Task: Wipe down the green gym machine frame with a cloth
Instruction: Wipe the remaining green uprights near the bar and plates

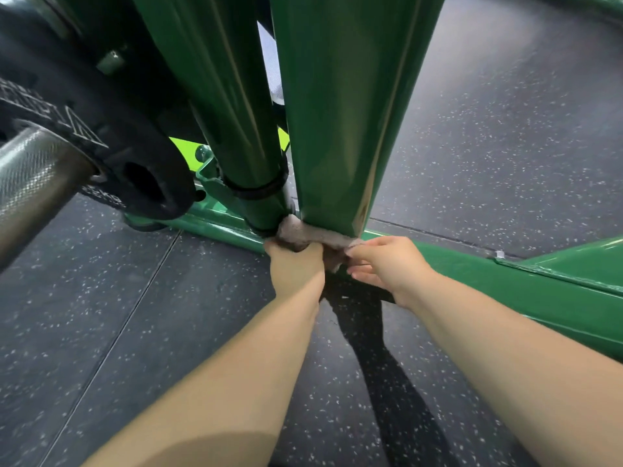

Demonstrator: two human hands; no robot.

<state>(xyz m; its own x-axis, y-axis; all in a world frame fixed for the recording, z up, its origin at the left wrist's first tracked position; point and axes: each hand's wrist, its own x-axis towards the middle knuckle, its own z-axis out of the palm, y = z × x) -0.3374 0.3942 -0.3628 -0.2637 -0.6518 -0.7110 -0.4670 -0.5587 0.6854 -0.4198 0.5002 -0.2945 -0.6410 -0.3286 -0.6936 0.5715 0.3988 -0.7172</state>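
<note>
A wide green upright post (340, 112) of the gym machine frame rises from a green base rail (488, 281) on the floor. A grey-beige cloth (313, 234) is wrapped against the foot of the post, where it meets the rail. My left hand (296, 264) grips the cloth's left part, fingers curled under it. My right hand (384, 261) pinches the cloth's right end at the post's corner. A second, rounder green tube (232, 106) stands just left of the post.
A black weight plate (111, 129) on a knurled steel bar (30, 183) hangs at the left, close to the tube. Dark speckled rubber floor (168, 315) lies all around. Another green rail (573, 264) runs off to the right.
</note>
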